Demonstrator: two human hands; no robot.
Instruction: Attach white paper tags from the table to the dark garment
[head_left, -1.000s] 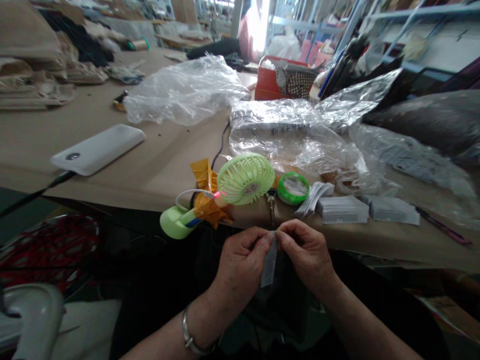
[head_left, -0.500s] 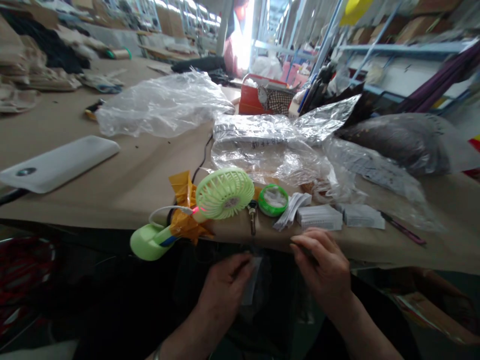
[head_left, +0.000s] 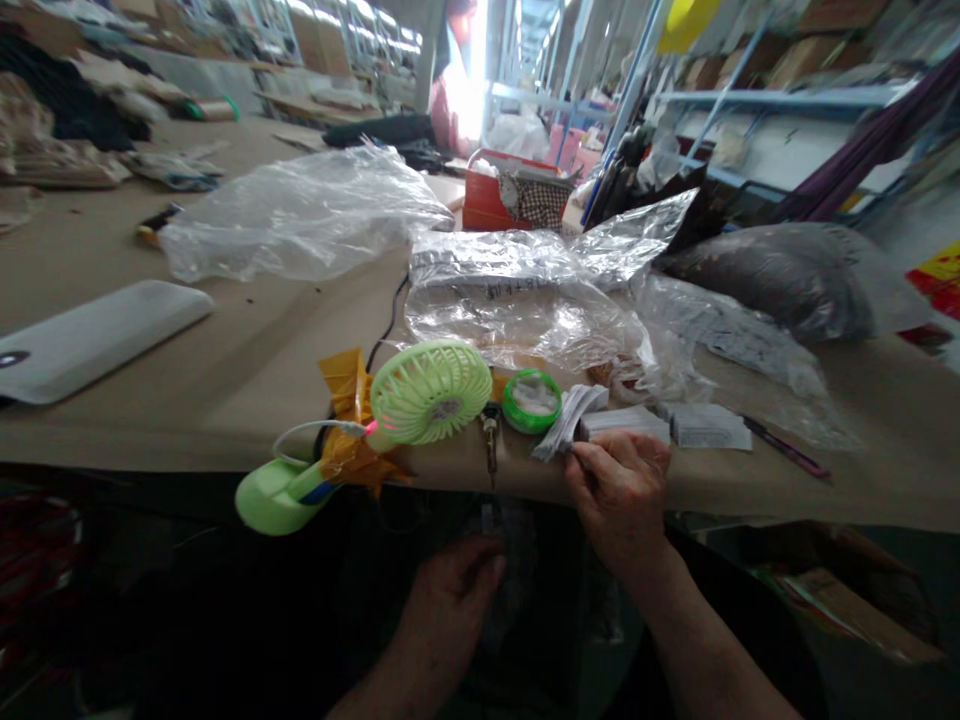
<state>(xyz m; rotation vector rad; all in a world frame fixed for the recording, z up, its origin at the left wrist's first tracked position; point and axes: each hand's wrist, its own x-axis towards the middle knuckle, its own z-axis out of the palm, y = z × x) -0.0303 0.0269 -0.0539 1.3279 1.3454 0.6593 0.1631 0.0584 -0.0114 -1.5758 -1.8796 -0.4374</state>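
Observation:
Below the table edge my left hand [head_left: 454, 595] is closed, thumb against fingers. Dim light hides what it pinches; a clear plastic film [head_left: 517, 560] hangs beside it. My right hand [head_left: 626, 485] is at the table's front edge, thumb and forefinger pinched together at the fanned white paper labels [head_left: 571, 420]. Whether a label is between those fingertips cannot be made out. Behind its knuckles is a stack of white labels [head_left: 626, 422], partly covered. Another label stack [head_left: 710, 427] lies to the right. A small metal-tipped tool [head_left: 490, 440] points down over the edge.
A green round tub [head_left: 532, 401] stands beside a light-green fan [head_left: 431, 393], fixed with orange tape [head_left: 352, 450]. Clear plastic bags [head_left: 517, 300] lie behind. A white power bank-like slab [head_left: 105, 340] is at left, a pink-handled tool [head_left: 787, 448] at right.
My right hand has moved forward and left to the fanned labels. The white slip at my left hand no longer shows clearly; that hand has shifted slightly down. The view has turned a little right.

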